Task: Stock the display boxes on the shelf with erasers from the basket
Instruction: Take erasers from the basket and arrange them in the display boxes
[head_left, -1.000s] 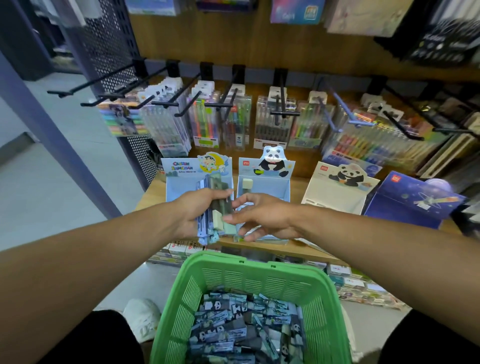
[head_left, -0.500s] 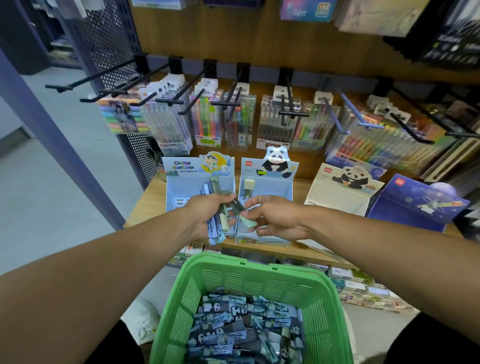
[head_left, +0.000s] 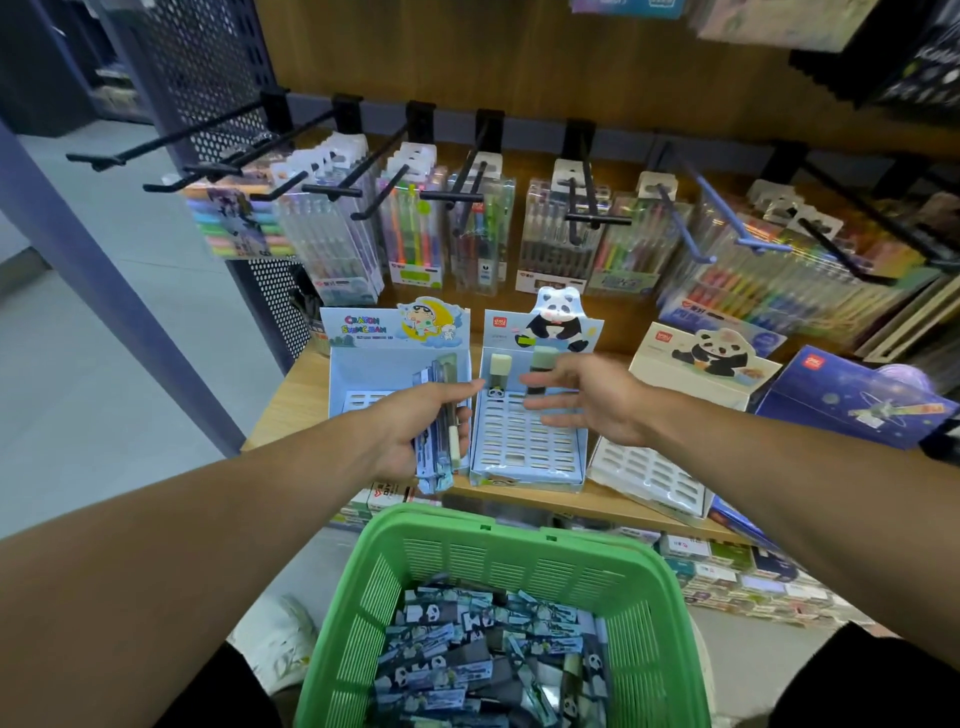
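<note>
A green basket (head_left: 511, 527) low in front of me holds several panda-sleeved erasers (head_left: 483, 660). My left hand (head_left: 405, 431) grips a stack of erasers (head_left: 441, 447) in front of the blue cartoon display box (head_left: 363, 374). My right hand (head_left: 592, 402) reaches over the panda display box (head_left: 524, 447). Its thumb and forefinger pinch a green eraser (head_left: 543, 361) standing upright in the back row, and the other fingers spread out. One pale eraser (head_left: 501, 369) stands beside it. The other slots of this box show bare.
A white panda display box (head_left: 654, 467) and a dark blue space-themed box (head_left: 852, 400) sit further right on the wooden shelf (head_left: 291, 405). Black hooks (head_left: 447, 196) with pen packs jut out above. Small boxes line the shelf below (head_left: 727, 577).
My right hand has taken one eraser from the stack in my left hand and carried it up and right to the panda box's back row. My left hand stayed put.
</note>
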